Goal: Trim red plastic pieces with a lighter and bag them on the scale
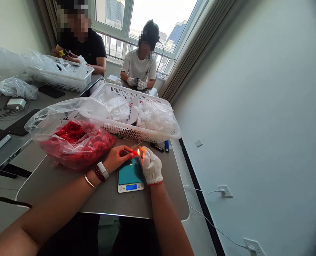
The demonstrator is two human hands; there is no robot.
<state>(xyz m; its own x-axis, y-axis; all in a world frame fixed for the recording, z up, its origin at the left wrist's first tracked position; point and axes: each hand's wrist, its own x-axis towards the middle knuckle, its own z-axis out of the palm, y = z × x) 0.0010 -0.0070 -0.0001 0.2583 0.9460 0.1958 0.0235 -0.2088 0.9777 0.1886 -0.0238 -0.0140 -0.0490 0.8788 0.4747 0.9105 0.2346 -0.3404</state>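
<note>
- Our left hand (117, 157) is bare, reaching in from lower left, arm slanting up across the near side of the surface (171, 193); watch (103, 170), beaded bracelet and silver bangle at the wrist.
- Left grip: thumb and fingers pinched on a red piece (134, 153), its tip pointing right.
- Red piece sits between our hands, above the far part of the scale (130, 173), touching or right by the flame (138, 152).
- Our right hand (152, 166) wears a white knit glove with red cuff trim; forearm rises from the bottom edge, fingers curled inward.
- Right grip: flame at the fingertips, but what's inside is hidden; we can't tell what it holds.
- Right glove covers part of the scale's right edge.
- Clear bag (51, 113) full of red pieces, left of our left hand, crowding that side.
- White basket (136, 133) with plastic bags, just beyond our hands, blocking the far side.
- Small black item (157, 147) and blue item (167, 146) near the glove, by the basket.
- Two people opposite: black shirt (94, 49), white shirt (140, 65).
</note>
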